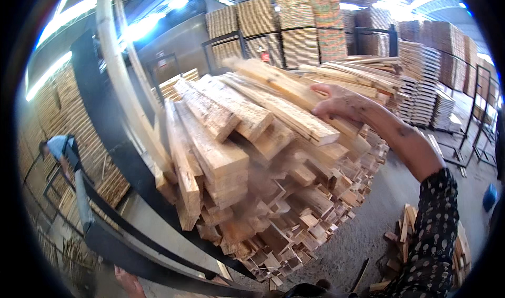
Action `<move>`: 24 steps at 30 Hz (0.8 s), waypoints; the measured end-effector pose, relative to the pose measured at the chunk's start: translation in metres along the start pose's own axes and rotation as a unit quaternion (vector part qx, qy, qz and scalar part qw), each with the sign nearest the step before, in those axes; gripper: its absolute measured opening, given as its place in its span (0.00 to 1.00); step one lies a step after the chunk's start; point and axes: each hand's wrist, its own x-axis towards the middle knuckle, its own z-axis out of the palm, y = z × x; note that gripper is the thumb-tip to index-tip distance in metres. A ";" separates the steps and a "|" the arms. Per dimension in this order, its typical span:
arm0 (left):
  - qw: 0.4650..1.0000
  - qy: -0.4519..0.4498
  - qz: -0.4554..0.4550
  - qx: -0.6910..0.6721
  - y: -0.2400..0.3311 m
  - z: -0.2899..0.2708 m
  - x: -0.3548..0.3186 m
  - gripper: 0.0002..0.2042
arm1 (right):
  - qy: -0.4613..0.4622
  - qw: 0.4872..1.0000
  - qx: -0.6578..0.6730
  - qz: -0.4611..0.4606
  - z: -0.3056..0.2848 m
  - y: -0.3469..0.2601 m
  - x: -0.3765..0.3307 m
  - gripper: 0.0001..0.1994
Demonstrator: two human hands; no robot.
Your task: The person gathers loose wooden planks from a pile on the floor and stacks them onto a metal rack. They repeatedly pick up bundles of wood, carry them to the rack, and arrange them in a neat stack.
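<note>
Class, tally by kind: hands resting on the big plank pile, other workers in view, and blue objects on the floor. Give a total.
Hands on the plank pile: 1, the right hand
Other workers: 1, the worker bent over at left
Blue objects: 1, the blue object
Total: 3

Tall heap of rough pale sawn wooden planks (pixel 247 156) filling the middle, black steel frame rail (pixel 121 161) barring the left, grey concrete floor (pixel 368 219) open at right, small offcut pile (pixel 405 235) near the sleeve
</note>
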 end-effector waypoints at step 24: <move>0.996 -0.082 0.042 -0.003 0.003 0.051 -0.030 0.11 | -0.074 0.961 -0.060 -0.260 0.098 -0.203 0.080 0.29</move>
